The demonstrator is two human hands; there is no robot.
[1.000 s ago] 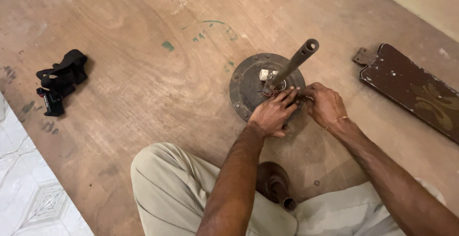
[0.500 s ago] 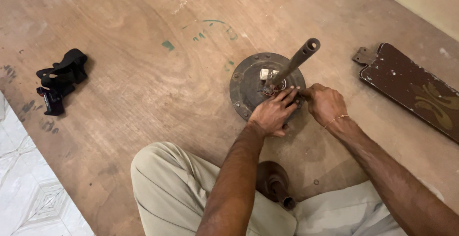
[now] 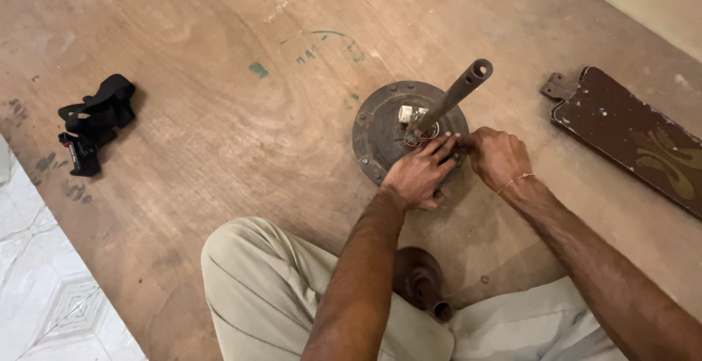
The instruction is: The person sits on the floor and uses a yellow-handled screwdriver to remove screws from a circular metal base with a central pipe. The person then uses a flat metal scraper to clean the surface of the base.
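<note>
A: What is nearest, at the bottom of the frame?

B: The person's bent legs in beige trousers [image 3: 292, 295]. Between them, at the bottom centre, lies a small dark brown metal part [image 3: 420, 280] on the wooden floor [image 3: 219, 112].

A: And the hands?

B: Both are just right of the centre. The left hand [image 3: 418, 174] rests on the near edge of a round dark metal motor housing [image 3: 380, 130], its fingers [image 3: 439, 145] stretched and bent toward the middle of the disc. The right hand [image 3: 497, 158] is at the disc's right edge, touching the left one, with its fingers curled in. Both seem to pinch something small there, but I cannot tell what it is or how tight the grip is.

A: Where is the housing itself?

B: It lies flat on the floor, in the centre right of the frame. A metal shaft [image 3: 461, 90] rises tilted from its middle toward the upper right, and a small white piece [image 3: 405, 113] sits beside the base of the shaft.

A: Further away?

B: At the right edge lies a dark brown fan blade [image 3: 629, 134], well apart from the hands. At the far left lies a black strap bundle [image 3: 95, 119]. White tiles [image 3: 44, 295] show in the lower left corner.
</note>
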